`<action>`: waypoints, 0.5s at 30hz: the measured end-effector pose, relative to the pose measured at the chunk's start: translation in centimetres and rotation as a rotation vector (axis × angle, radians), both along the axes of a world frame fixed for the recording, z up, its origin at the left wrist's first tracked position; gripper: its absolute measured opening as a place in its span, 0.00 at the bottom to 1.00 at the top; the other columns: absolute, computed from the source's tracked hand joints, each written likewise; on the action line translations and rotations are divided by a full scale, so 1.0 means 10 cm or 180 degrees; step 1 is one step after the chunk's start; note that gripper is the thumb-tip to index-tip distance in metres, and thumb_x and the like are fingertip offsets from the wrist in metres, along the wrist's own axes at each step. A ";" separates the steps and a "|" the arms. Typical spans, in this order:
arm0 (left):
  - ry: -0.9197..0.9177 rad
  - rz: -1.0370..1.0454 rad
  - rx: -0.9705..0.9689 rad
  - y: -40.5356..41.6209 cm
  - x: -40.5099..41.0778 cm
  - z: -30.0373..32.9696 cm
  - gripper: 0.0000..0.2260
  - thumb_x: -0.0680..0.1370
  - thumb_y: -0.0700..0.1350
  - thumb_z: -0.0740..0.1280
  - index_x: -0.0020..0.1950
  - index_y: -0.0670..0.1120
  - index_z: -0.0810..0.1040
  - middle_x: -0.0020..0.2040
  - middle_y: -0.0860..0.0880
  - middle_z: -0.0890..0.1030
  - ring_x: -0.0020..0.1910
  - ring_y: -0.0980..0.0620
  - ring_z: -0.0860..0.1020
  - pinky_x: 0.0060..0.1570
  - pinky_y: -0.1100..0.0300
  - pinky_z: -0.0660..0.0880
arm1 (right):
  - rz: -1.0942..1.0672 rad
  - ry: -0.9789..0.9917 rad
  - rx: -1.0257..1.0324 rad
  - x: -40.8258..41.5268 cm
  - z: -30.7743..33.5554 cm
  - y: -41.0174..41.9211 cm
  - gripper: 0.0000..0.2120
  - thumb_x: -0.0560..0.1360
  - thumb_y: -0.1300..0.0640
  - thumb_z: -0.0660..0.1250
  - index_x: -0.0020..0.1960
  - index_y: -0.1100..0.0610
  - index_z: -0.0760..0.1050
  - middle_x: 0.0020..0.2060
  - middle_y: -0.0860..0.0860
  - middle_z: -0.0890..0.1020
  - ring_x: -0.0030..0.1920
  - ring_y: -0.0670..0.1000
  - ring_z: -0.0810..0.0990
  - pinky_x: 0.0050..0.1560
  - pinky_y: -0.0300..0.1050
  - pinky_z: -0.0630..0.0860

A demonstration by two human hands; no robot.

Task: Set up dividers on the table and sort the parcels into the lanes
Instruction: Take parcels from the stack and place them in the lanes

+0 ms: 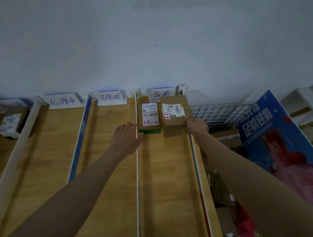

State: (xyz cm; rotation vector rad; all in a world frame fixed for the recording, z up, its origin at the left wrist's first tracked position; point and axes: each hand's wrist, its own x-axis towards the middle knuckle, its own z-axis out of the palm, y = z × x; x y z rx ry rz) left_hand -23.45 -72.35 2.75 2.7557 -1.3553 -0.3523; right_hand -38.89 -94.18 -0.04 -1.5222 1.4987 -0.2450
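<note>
— wooden table (108,173), split into lanes by white dividers (136,154) running away toward the wall. see the far end? each lane has a handwritten paper sign propped up.

— yes, three i can read as signs, one at the head of the right lane (161,94). what's the person doing?

— both bare arms are stretched out over the table. the right hand (196,126) grips the near right corner of a plain brown cardboard parcel (176,116), thumb on top, fingers tucked beneath. that parcel sits at the far end of the rightmost lane, its white label facing up, a bit askew.

— and the other one beside it?

— a smaller parcel with a green base (149,116), lying flat in the same lane, just left of the brown one, close against the divider. the two look near touching, i can't tell if they do.

— the left hand (125,139)?

— relaxed, fingers spread and straight, palm down over the divider, the thumb reaching toward the green-based parcel's near corner. it holds nothing.

— anything else sorted?

— one white-labelled parcel (9,124) in the far-left lane. past the table's right edge there's a wire basket (221,112) and a blue printed board (269,125) leaning.
</note>
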 end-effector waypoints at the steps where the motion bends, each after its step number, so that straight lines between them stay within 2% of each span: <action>1: 0.0013 0.0025 0.0002 -0.03 0.03 -0.04 0.23 0.82 0.58 0.55 0.71 0.46 0.70 0.66 0.46 0.74 0.65 0.45 0.73 0.66 0.49 0.67 | -0.0009 0.0010 0.0026 0.04 -0.05 -0.05 0.29 0.79 0.41 0.63 0.67 0.65 0.71 0.61 0.60 0.75 0.57 0.56 0.77 0.47 0.46 0.77; 3: 0.0022 0.0058 0.0006 -0.07 0.08 -0.11 0.22 0.82 0.58 0.56 0.70 0.46 0.70 0.65 0.45 0.75 0.64 0.44 0.74 0.65 0.49 0.68 | -0.0046 0.0015 0.0119 0.12 -0.15 -0.13 0.31 0.79 0.41 0.63 0.69 0.65 0.68 0.64 0.61 0.73 0.61 0.59 0.76 0.60 0.54 0.78; 4: 0.0024 0.0071 0.0011 -0.08 0.10 -0.14 0.22 0.82 0.58 0.56 0.70 0.46 0.70 0.65 0.46 0.75 0.63 0.44 0.74 0.64 0.50 0.68 | -0.0049 0.0045 0.0155 0.16 -0.19 -0.16 0.31 0.78 0.41 0.64 0.69 0.65 0.68 0.65 0.61 0.73 0.62 0.60 0.76 0.62 0.57 0.77; 9: 0.0075 0.0091 0.0023 -0.08 0.15 -0.27 0.23 0.82 0.58 0.56 0.71 0.46 0.70 0.67 0.46 0.74 0.64 0.45 0.74 0.65 0.50 0.68 | 0.0067 0.0262 0.0146 0.31 -0.39 -0.27 0.33 0.78 0.40 0.63 0.69 0.66 0.68 0.65 0.62 0.73 0.63 0.62 0.75 0.63 0.59 0.76; 15: 0.0087 0.0146 0.0118 -0.01 0.17 -0.33 0.25 0.82 0.59 0.55 0.73 0.46 0.68 0.69 0.46 0.73 0.66 0.45 0.73 0.67 0.50 0.67 | 0.0085 0.0629 -0.0103 0.44 -0.55 -0.25 0.34 0.79 0.39 0.62 0.70 0.67 0.67 0.68 0.64 0.66 0.65 0.63 0.71 0.66 0.57 0.72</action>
